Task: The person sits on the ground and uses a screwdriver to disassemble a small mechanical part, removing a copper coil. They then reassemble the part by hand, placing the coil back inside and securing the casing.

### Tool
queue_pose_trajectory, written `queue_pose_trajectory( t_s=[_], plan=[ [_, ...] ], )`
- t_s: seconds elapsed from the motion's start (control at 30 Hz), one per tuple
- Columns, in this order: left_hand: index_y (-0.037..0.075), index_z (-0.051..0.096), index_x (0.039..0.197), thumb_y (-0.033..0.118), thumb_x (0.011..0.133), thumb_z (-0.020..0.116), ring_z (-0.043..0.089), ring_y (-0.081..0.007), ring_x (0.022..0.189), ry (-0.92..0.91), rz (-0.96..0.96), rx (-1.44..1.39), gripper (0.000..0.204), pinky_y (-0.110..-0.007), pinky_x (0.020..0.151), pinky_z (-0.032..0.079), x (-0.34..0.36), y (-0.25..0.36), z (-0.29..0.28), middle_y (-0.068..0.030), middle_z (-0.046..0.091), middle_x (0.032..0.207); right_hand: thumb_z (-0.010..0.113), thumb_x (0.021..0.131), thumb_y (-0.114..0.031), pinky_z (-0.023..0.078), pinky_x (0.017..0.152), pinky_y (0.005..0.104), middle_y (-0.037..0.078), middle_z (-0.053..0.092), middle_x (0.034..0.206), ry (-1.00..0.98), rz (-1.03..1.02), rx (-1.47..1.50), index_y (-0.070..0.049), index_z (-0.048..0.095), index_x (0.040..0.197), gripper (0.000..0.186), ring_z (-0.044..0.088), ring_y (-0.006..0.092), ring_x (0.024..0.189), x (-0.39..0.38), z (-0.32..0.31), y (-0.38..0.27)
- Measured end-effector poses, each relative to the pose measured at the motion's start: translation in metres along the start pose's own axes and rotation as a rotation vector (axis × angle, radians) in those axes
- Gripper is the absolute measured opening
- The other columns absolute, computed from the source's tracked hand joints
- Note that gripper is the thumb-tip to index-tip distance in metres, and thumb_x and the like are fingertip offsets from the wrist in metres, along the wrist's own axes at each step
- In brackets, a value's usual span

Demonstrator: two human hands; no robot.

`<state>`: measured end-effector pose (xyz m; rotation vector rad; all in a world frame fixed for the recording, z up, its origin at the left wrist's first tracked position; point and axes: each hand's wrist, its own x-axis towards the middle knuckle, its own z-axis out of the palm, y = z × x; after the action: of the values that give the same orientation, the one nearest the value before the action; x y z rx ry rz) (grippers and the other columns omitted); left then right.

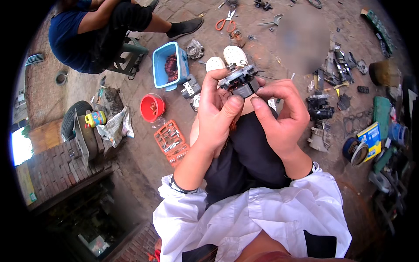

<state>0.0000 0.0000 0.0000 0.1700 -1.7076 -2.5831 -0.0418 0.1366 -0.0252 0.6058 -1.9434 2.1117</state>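
Note:
In the middle of the head view, a dark, blocky mechanical part with a grey body is raised above my knees in dark trousers. My left hand grips it from the left, thumb beneath it and fingers round its side. My right hand has curled fingers at the part's lower right, touching or gripping it; the fingertips are partly hidden. White clogs show just beyond the part.
A seated person is upper left. Nearby stand a blue bin, red bucket and orange socket set. Metal parts, tins and green cases lie right. Scissors lie beyond; a tyre is left.

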Motion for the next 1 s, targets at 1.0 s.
queue_pose_trajectory(
  t_s=[1.0],
  plan=[
    [0.003,0.036,0.121,0.022,0.075,0.076,0.057,-0.0271,0.108,-0.012,0.151,0.127,0.064,-0.036,0.090,0.048,-0.012,-0.007,0.005,-0.0202,0.056,0.115,0.062,0.075,-0.009,0.037,0.067,0.0263,0.007,0.052,0.079,0.145,-0.195,-0.025,-0.001,0.051,0.081,0.015,0.046,0.0166,0.072,-0.003,-0.001,-0.002]
  ],
)
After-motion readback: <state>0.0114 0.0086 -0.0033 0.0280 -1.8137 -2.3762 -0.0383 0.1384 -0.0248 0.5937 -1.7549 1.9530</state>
